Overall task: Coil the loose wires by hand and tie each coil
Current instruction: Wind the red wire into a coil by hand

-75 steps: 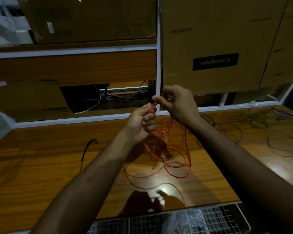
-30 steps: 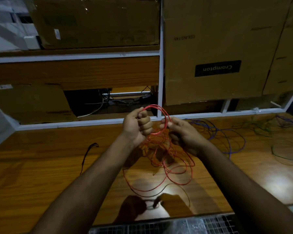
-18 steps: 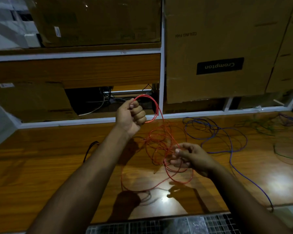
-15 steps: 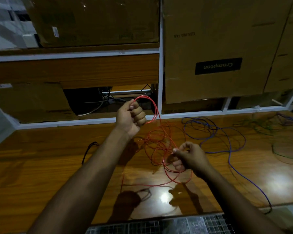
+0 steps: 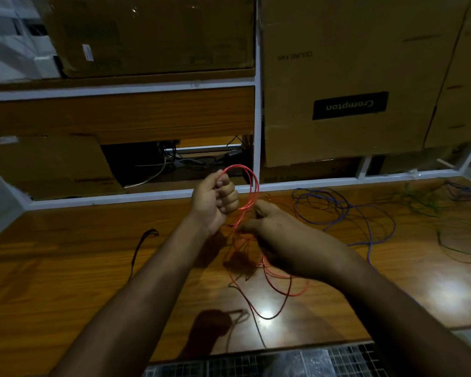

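Loops of red wire point(image 5: 252, 183) gripped in my left hand point(image 5: 215, 202), arching right. My right hand point(image 5: 280, 235) just below, pinching strand. Slack trails down onto wooden table point(image 5: 65, 268).

Glossy varnished wood table point(image 5: 65, 268), smooth plastic-coated red wire point(image 5: 252, 183), matt brown cardboard boxes point(image 5: 351, 63), white-painted shelf frame point(image 5: 257, 104)

Dim scene; overhead glare on the glossy table point(image 5: 65, 268), soft shadows, edges bowed.
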The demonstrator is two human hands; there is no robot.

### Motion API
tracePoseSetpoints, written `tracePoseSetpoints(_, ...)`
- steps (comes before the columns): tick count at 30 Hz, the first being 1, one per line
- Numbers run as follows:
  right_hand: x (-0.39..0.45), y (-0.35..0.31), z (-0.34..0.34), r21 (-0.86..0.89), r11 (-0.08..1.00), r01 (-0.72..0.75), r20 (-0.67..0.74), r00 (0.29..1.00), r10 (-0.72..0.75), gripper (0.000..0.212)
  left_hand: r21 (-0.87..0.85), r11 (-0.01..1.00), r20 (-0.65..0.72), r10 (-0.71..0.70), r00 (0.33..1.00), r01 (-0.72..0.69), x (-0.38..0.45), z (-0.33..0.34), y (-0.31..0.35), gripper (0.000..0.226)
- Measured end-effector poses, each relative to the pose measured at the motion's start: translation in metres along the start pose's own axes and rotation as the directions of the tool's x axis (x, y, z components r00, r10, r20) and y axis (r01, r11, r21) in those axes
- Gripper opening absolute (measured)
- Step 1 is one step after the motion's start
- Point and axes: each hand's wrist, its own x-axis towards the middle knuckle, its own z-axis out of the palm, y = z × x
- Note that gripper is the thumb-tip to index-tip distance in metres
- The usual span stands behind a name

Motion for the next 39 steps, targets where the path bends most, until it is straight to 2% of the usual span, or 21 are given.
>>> tracePoseSetpoints(4,-0.003,0.000,-0.033,-0.047,0.999,-0.007,-0.089,0.996,0.002,0.029,0.028,1.000,0.004,-0.010,1.000,0.010,-0.004,0.001,0.000,0.045)
tracePoseSetpoints(7,0.006,0.005,-0.043,-0.015,1.000,-0.005,0.020,1.000,0.006,0.032,0.120,0.993,-0.029,0.001,1.000,0.002,-0.008,0.006,-0.001,0.042)
tracePoseSetpoints(9,0.011,0.009,-0.049,0.027,1.000,0.002,0.035,0.999,-0.003,0.031,0.179,0.984,-0.044,-0.001,0.999,0.009,-0.009,0.007,-0.001,0.042)
tracePoseSetpoints(12,0.021,0.017,-0.054,0.139,0.990,-0.020,-0.179,0.983,0.045,0.020,0.230,0.973,-0.034,-0.027,0.999,0.034,-0.011,0.008,-0.001,0.042)
tracePoseSetpoints(15,0.032,0.026,-0.050,0.222,0.974,-0.048,-0.392,0.910,0.135,0.012,0.247,0.967,-0.034,-0.054,0.998,0.061,-0.016,0.011,-0.001,0.043)
tracePoseSetpoints(21,0.050,0.033,-0.033,0.180,0.984,-0.001,-0.533,0.841,0.098,0.014,0.273,0.960,-0.049,-0.048,0.998,0.060,-0.014,0.012,-0.001,0.033)
tracePoseSetpoints(25,0.060,0.039,-0.023,0.145,0.989,-0.040,-0.621,0.775,0.122,0.019,0.173,0.982,0.034,-0.084,0.996,0.077,-0.015,0.013,-0.001,0.028)
tracePoseSetpoints(28,0.063,0.046,-0.020,0.124,0.992,-0.039,-0.621,0.776,0.108,0.023,0.122,0.986,0.055,-0.117,0.992,0.110,-0.014,0.012,0.000,0.030)
tracePoseSetpoints(31,0.066,0.050,-0.022,0.053,0.998,-0.027,-0.634,0.771,0.054,0.029,0.174,0.979,0.063,-0.121,0.991,0.109,-0.012,0.011,0.000,0.036)
tracePoseSetpoints(34,0.069,0.056,-0.024,0.005,0.995,-0.096,-0.620,0.781,0.078,0.038,0.198,0.971,0.083,-0.153,0.985,0.134,-0.011,0.012,0.004,0.043)
tracePoseSetpoints(37,0.072,0.064,-0.027,0.112,0.982,-0.155,-0.503,0.843,0.190,0.041,0.225,0.957,0.106,-0.213,0.971,0.185,-0.010,0.010,0.011,0.048)
tracePoseSetpoints(39,0.069,0.071,-0.034,0.263,0.956,-0.132,-0.324,0.921,0.217,0.037,0.229,0.956,0.101,-0.212,0.972,0.184,-0.009,0.006,0.014,0.050)
